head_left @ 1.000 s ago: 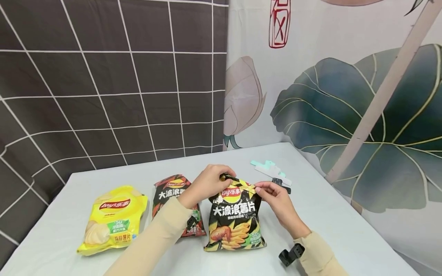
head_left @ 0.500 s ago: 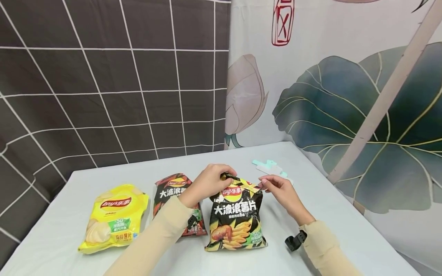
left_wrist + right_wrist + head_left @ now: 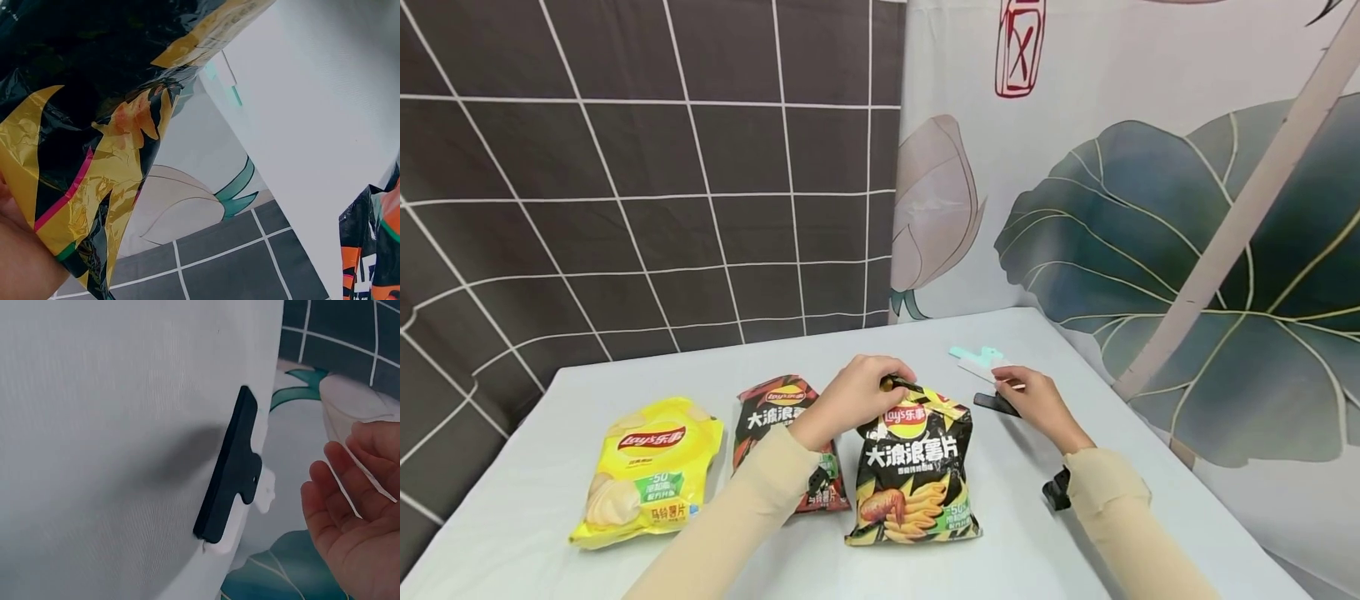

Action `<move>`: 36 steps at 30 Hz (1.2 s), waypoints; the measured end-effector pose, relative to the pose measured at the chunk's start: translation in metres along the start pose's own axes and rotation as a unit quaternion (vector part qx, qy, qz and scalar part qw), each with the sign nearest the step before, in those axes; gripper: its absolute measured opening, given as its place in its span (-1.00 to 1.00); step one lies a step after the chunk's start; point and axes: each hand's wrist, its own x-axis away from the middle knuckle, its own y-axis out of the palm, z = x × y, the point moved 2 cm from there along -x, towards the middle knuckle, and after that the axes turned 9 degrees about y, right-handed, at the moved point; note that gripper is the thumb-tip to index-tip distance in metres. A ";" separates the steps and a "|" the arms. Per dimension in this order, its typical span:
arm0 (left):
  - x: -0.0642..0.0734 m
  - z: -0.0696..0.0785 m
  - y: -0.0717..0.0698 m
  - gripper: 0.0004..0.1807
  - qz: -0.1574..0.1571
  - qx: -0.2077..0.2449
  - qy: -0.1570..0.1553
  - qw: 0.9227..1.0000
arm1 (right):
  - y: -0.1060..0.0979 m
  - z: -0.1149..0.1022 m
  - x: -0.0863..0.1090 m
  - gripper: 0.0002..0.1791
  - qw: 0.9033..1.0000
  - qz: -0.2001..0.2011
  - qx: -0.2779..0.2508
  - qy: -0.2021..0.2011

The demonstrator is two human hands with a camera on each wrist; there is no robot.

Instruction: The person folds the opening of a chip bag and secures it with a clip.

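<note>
At a table [image 3: 917, 571] covered in pale cloth, a person's left hand [image 3: 867, 392] pinches the top edge of a black Lay's chip bag [image 3: 913, 475], which rests on the tabletop in front of the person. The right hand [image 3: 1036, 402], its fingers loosely bent and holding nothing, hovers at a black bag clip [image 3: 232, 475]; the right wrist view shows a gap between them. Beyond the black clip lie teal-and-white clips [image 3: 979, 358], partly behind the right fingers. A red-and-black Lay's bag [image 3: 775, 412], partly hidden by the left arm, and a yellow Lay's bag [image 3: 647, 475] lie to the left. The step in hand appears to be fetching the black clip while the chip bag's top is held; the next move likely calls for right fingertips to close on the clip without the left losing its pinch.
</note>
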 end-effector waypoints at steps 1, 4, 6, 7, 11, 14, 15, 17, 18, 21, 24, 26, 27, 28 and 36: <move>0.000 0.000 0.000 -0.82 0.000 -0.002 -0.001 1.000 | 0.000 0.001 -0.002 -0.66 1.000 -0.002 0.007 -0.002; 0.000 0.001 0.000 -0.82 0.001 -0.006 -0.002 1.000 | 0.000 0.005 -0.006 -0.64 0.999 -0.007 0.037 -0.007; 0.001 0.001 0.000 -0.82 0.001 -0.007 -0.003 1.000 | 0.001 0.007 -0.010 -0.62 0.998 -0.016 0.053 -0.003; 0.001 0.001 0.000 -0.82 0.001 -0.008 -0.003 1.000 | 0.001 0.009 -0.011 -0.61 0.998 -0.022 0.059 0.004; 0.003 0.001 0.000 -0.81 -0.002 -0.001 -0.005 1.000 | 0.005 0.014 -0.016 -0.59 0.996 -0.048 0.071 0.035; 0.003 0.001 0.000 -0.81 -0.002 0.004 -0.003 1.000 | 0.009 0.016 -0.020 -0.59 0.994 -0.060 0.080 0.047; 0.003 0.001 0.000 -0.81 -0.003 0.005 -0.003 1.000 | 0.010 0.017 -0.020 -0.59 0.993 -0.062 0.084 0.048; 0.003 0.000 0.000 -0.80 -0.004 0.008 -0.003 1.000 | 0.012 0.016 -0.022 -0.60 0.993 -0.064 0.092 0.046; 0.003 0.000 -0.001 -0.80 -0.005 0.009 -0.002 1.000 | 0.013 0.015 -0.023 -0.60 0.992 -0.064 0.098 0.043; 0.003 0.001 -0.001 -0.80 -0.005 0.012 0.000 1.000 | 0.016 0.013 -0.024 -0.61 0.991 -0.062 0.117 0.038; 0.003 0.002 -0.002 -0.80 -0.003 0.014 0.005 1.000 | 0.018 0.012 -0.026 -0.61 0.988 -0.061 0.134 0.039; 0.003 0.003 -0.003 -0.80 -0.004 0.014 0.005 1.000 | 0.019 0.012 -0.027 -0.61 0.986 -0.059 0.149 0.037; 0.003 0.004 -0.003 -0.80 -0.003 0.013 0.006 1.000 | 0.020 0.012 -0.027 -0.61 0.986 -0.058 0.154 0.038; 0.003 0.004 -0.003 -0.80 -0.003 0.014 0.006 1.000 | 0.020 0.012 -0.027 -0.62 0.985 -0.056 0.160 0.038; 0.005 0.005 -0.004 -0.81 -0.002 0.012 0.011 1.000 | 0.021 0.015 -0.028 -0.61 0.980 -0.068 0.185 0.042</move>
